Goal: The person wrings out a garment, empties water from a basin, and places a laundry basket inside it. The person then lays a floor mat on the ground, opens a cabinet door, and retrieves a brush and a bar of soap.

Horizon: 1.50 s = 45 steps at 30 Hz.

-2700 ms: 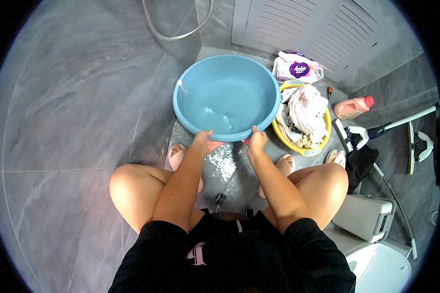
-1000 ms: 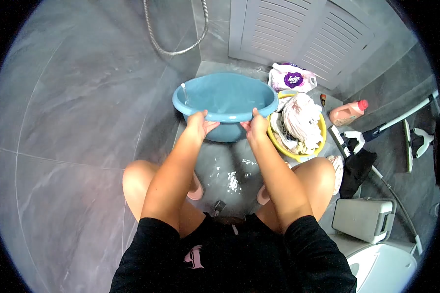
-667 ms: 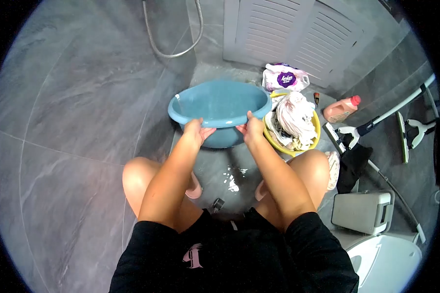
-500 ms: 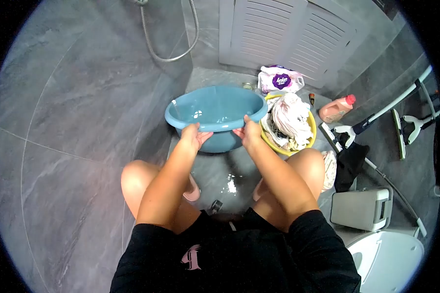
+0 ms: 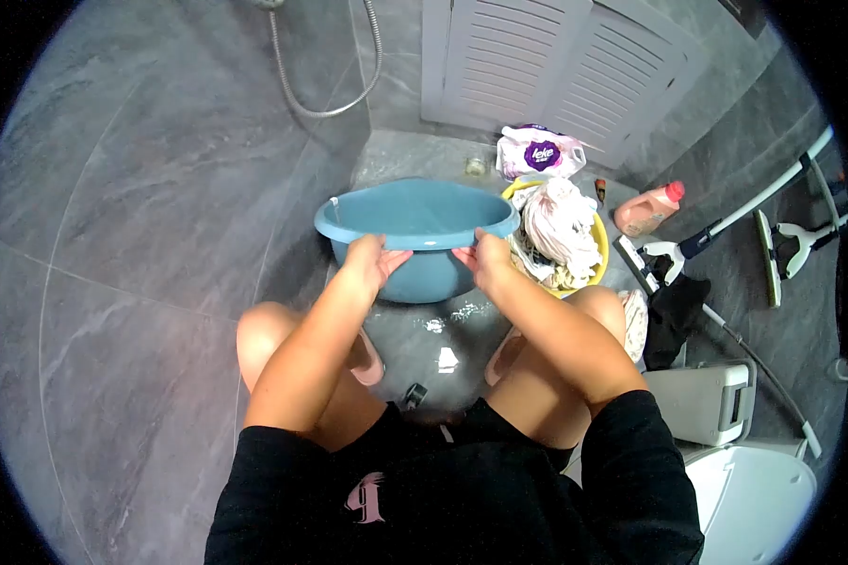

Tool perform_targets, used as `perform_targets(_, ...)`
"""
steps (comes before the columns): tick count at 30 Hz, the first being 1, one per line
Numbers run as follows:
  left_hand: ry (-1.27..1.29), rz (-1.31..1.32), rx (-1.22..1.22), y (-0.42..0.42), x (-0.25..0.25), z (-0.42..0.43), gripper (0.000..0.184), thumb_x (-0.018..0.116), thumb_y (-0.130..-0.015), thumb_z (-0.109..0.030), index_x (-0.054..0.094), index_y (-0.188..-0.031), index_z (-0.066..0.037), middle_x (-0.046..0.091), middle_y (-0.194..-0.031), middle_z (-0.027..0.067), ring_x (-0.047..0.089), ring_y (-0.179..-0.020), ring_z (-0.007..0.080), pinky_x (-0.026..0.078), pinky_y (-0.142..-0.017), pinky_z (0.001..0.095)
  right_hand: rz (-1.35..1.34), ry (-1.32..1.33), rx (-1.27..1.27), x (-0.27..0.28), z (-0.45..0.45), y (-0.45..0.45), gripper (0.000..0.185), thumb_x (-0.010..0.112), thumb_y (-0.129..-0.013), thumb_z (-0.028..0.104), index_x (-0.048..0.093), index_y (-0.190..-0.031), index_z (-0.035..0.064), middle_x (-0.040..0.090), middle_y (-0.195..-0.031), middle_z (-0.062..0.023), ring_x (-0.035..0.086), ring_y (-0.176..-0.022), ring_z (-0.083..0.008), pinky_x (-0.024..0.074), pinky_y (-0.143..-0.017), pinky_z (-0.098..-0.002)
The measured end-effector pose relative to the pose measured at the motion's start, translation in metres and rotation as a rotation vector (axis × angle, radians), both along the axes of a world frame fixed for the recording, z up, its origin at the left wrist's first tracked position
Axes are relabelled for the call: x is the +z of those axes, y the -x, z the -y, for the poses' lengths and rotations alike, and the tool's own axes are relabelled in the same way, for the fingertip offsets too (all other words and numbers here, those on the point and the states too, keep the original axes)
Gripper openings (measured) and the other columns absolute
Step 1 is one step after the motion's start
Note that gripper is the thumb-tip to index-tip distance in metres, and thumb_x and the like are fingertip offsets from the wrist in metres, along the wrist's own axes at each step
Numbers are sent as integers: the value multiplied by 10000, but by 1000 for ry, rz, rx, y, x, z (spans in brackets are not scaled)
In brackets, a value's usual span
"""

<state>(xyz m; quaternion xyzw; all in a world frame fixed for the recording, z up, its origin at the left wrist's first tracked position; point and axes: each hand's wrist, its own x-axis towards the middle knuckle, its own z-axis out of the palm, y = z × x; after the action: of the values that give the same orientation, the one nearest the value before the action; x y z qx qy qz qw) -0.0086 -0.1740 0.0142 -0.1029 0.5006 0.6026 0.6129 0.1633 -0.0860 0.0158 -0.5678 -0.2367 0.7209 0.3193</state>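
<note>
A large blue basin (image 5: 424,275) is tilted, its near rim raised and its opening facing away from me. My left hand (image 5: 377,259) grips the near rim left of the middle, thumb over the edge and fingers beneath. Right of the middle, my right hand (image 5: 483,256) holds the same rim in the same way. Beside the basin on the right stands a yellow tub (image 5: 601,247), heaped with pale, twisted cloth (image 5: 558,224). The floor (image 5: 415,339) below the basin is wet and shiny. How much water the basin holds is hidden.
A floor drain (image 5: 476,167) lies beyond the basin. Near the louvred doors (image 5: 556,75) sit a white and purple package (image 5: 541,153) and a pink bottle (image 5: 648,210). Mops (image 5: 664,254), black cloth (image 5: 676,315) and a grey bin (image 5: 702,400) are at right; a shower hose (image 5: 325,111) hangs above.
Since the earliest frame, my hands have raised the basin's near rim, tipping it away from me. The basin has shifted slightly nearer, and the drain beyond it has come into sight.
</note>
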Motion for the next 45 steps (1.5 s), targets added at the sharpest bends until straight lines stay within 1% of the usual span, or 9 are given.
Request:
perform_targets(30, -38, -117, -19, 35, 13, -68, 266, 406, -908, -137, 414, -1061, 81, 532, -993, 249, 604, -849, 317, 542, -757, 386, -230, -97, -60, 1, -63, 29, 239, 399, -927, 143, 428, -990, -85, 545, -867, -157, 599, -708, -229, 556, -625, -313)
perform_targets(33, 75, -340, -57, 42, 13, -71, 367, 487, -874, -200, 415, -1090, 88, 528, -1030, 253, 592, -894, 327, 521, -782, 377, -219, -76, -56, 2, -78, 31, 229, 413, -921, 138, 433, -966, -85, 537, -839, -156, 591, -674, -227, 558, -613, -308)
perform_targets(35, 529, -1006, 26, 50, 13, -71, 534, 581, -783, -237, 399, -1163, 90, 473, -1128, 266, 489, -1064, 356, 434, -899, 407, -215, -68, -58, 1, -88, 32, 220, 421, -918, 134, 435, -956, -82, 533, -823, -156, 587, -657, -226, 557, -606, -306)
perform_targets(36, 536, -1006, 26, 56, 9, -69, 534, 581, -783, -237, 399, -1163, 90, 473, -1128, 266, 489, -1064, 356, 434, -899, 407, -220, -71, -49, -1, -94, 32, 216, 430, -914, 131, 437, -947, -82, 530, -805, -153, 580, -639, -224, 557, -595, -306)
perform_targets(38, 338, -1481, -283, 71, 2, -67, 516, 592, -713, -224, 494, -1160, 15, 495, -1157, 246, 406, -1160, 346, 359, -953, 380, -230, -69, -34, -4, -106, 34, 212, 438, -910, 129, 438, -937, -81, 527, -787, -150, 574, -621, -222, 557, -584, -307)
perform_targets(39, 269, -1342, -441, 75, 5, -67, 438, 586, -680, -200, 587, -1096, -64, 550, -1118, 210, 467, -1104, 346, 368, -934, 388, -228, -65, -38, -4, -112, 37, 206, 448, -906, 127, 442, -925, -78, 523, -768, -141, 564, -601, -216, 555, -566, -305)
perform_targets(40, 276, -1342, -444, 76, 5, -66, 438, 586, -680, -200, 587, -1096, -64, 550, -1118, 210, 467, -1104, 346, 368, -934, 388, -223, -60, -43, -5, -116, 39, 201, 458, -902, 126, 446, -912, -75, 519, -748, -133, 554, -581, -210, 553, -548, -303)
perform_targets(43, 106, -1691, -606, 66, 22, -58, 345, 593, -682, -163, 627, -1016, -83, 610, -1012, 146, 563, -958, 313, 406, -887, 384, -201, -67, -22, -5, -127, 47, 176, 475, -892, 114, 460, -877, -61, 512, -718, -118, 535, -551, -191, 544, -513, -289)
perform_targets(45, 100, -1747, -674, 64, 30, -60, 335, 597, -693, -149, 622, -1020, -76, 608, -1008, 154, 571, -940, 318, 430, -848, 378, -157, -58, -7, -5, -131, 55, 169, 480, -889, 112, 474, -847, -52, 524, -724, -118, 540, -554, -184, 540, -511, -281)
